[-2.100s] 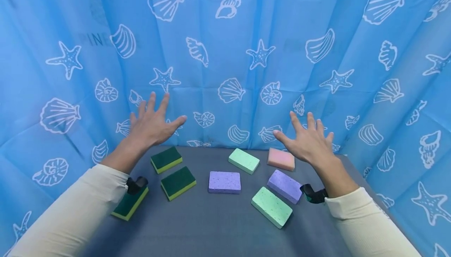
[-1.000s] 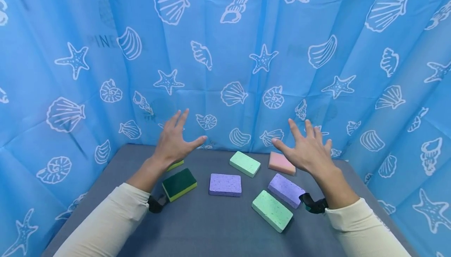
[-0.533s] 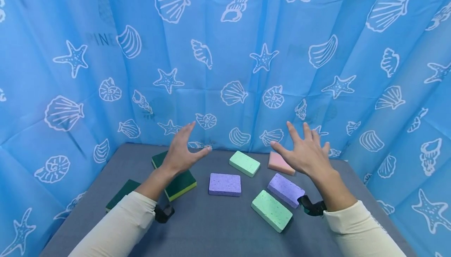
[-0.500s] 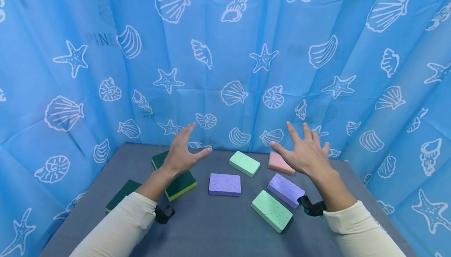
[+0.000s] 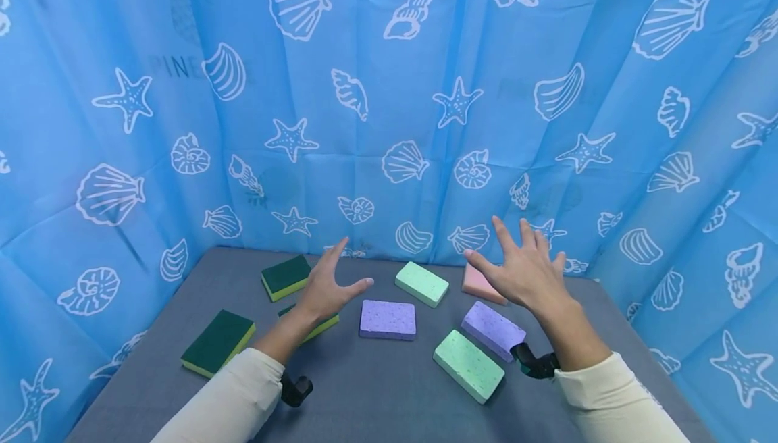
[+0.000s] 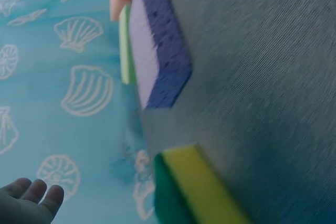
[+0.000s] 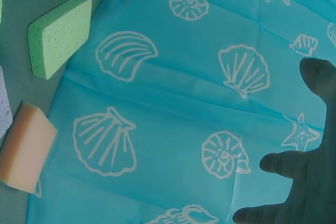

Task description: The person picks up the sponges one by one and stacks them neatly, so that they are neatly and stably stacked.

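My left hand (image 5: 322,291) hovers with fingers extended and thumb spread. It holds nothing. It partly covers one dark green and yellow scouring sponge (image 5: 322,327), and a purple sponge (image 5: 387,319) lies just right of its thumb. Two more scouring sponges lie left of it, one farther back (image 5: 284,277) and one nearer (image 5: 219,342). On the right, my right hand (image 5: 525,271) is also raised, its fingers spread around nothing. Behind its thumb shows a pink sponge (image 5: 479,285); below are a second purple sponge (image 5: 494,329) and a light green sponge (image 5: 469,366).
Another light green sponge (image 5: 422,283) lies toward the back of the grey table (image 5: 365,396). A blue curtain with white shells (image 5: 377,105) hangs close behind the table and along both sides. Each wrist wears a black strap (image 5: 296,390).
My left hand has come rightward and down toward the middle purple sponge, uncovering the nearer left scouring sponge. The right hand has sunk slightly. The sponges stay where they were.
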A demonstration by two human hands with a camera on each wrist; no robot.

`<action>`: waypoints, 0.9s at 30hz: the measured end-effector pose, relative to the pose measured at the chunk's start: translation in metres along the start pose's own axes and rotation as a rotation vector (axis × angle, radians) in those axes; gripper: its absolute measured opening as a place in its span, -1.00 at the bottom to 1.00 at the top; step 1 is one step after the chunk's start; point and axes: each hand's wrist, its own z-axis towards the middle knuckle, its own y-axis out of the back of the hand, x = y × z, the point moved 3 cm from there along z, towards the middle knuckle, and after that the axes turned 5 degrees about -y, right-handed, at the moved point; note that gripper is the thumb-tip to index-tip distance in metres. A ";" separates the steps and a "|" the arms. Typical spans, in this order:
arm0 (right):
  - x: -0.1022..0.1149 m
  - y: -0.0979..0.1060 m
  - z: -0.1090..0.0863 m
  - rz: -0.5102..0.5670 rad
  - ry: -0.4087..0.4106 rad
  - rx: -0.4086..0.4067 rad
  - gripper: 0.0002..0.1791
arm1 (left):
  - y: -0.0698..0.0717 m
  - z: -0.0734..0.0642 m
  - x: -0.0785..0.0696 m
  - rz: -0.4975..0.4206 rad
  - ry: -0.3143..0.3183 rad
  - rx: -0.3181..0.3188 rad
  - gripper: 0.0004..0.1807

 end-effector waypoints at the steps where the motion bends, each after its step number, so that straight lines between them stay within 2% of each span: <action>1: 0.000 0.000 0.000 -0.002 0.000 0.000 0.11 | -0.003 -0.001 0.002 -0.009 0.014 0.003 0.03; 4: -0.001 -0.002 -0.001 -0.003 0.001 -0.002 0.11 | -0.012 -0.005 0.008 -0.031 0.045 0.002 0.03; 9: -0.002 -0.004 -0.001 0.005 0.001 0.002 0.10 | -0.025 -0.010 0.018 -0.068 0.061 -0.001 0.01; 16: -0.003 -0.007 -0.002 0.003 -0.010 0.007 0.11 | -0.044 -0.020 0.029 -0.202 0.052 0.027 -0.03; 20: -0.003 -0.007 -0.003 0.003 -0.012 0.011 0.11 | -0.054 -0.023 0.036 -0.226 0.087 0.056 -0.03; 27: -0.005 -0.010 -0.004 0.007 -0.016 0.014 0.11 | -0.065 -0.029 0.046 -0.212 0.166 0.152 -0.01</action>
